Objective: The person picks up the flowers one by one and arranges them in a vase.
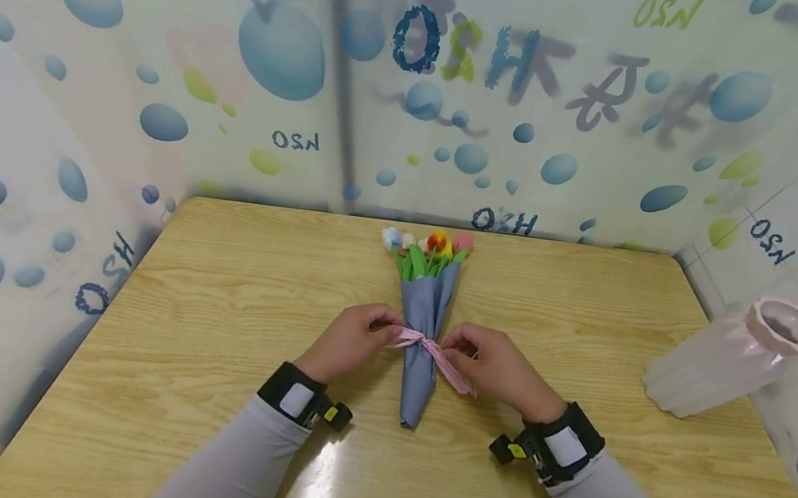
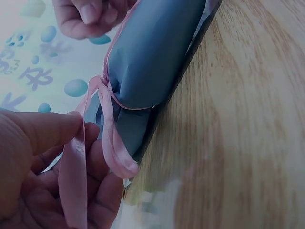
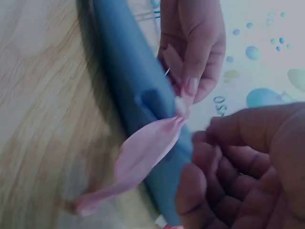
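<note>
A bouquet of small flowers (image 1: 437,243) in blue-grey wrapping paper (image 1: 412,402) lies on the table, blooms pointing away. Pink ribbon (image 1: 456,378) is knotted around its middle; one length trails to the right. My left hand (image 1: 350,342) is on the left of the wrap, pinching a ribbon end (image 2: 74,176) between thumb and index finger. A ribbon loop (image 2: 116,152) hangs beside those fingers. On the other side is my right hand (image 1: 497,367), close to the knot (image 3: 180,120). Its fingers (image 3: 205,157) are curled, with no ribbon showing between them in the right wrist view.
A pale pink vase (image 1: 725,359) with a ruffled rim stands at the table's right edge. The wooden table (image 1: 253,263) backs onto a patterned curtain (image 1: 281,48) with blue and green spots. Straps with small cameras are on both wrists.
</note>
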A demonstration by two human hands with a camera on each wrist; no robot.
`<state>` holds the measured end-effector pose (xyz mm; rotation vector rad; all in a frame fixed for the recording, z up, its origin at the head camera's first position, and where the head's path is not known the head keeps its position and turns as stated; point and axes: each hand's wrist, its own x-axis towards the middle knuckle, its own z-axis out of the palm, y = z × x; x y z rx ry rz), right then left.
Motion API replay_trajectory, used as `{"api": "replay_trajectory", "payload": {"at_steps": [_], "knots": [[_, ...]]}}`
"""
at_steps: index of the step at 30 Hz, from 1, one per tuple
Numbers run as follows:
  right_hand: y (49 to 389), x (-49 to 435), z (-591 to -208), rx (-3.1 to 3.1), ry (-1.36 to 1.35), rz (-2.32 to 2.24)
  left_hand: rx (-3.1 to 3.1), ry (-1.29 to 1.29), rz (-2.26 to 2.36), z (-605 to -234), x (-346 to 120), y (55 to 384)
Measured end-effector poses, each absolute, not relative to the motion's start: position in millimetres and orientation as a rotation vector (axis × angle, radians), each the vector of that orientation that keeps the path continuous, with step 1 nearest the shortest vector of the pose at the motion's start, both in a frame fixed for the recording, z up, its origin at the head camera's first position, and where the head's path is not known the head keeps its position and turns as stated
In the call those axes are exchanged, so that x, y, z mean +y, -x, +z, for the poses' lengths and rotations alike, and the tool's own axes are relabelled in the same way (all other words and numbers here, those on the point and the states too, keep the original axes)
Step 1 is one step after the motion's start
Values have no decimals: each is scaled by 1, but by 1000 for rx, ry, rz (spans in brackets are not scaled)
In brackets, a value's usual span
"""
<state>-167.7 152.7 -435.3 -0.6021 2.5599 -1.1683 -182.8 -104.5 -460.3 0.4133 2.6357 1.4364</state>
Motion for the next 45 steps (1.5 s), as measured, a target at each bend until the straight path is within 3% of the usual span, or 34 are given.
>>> {"api": "replay_trajectory", "payload": {"at_steps": [7,16,45], "knots": [[153,151,-420,2590,756,-799,2634,-422,1429,-460,-104,183],[148,151,-419,2767,663,-563,2629,-425,1425,-461,-105,183],[165,140,-458,2628,575,-1091,2594,-404,1449,-461,-105,182]]}}
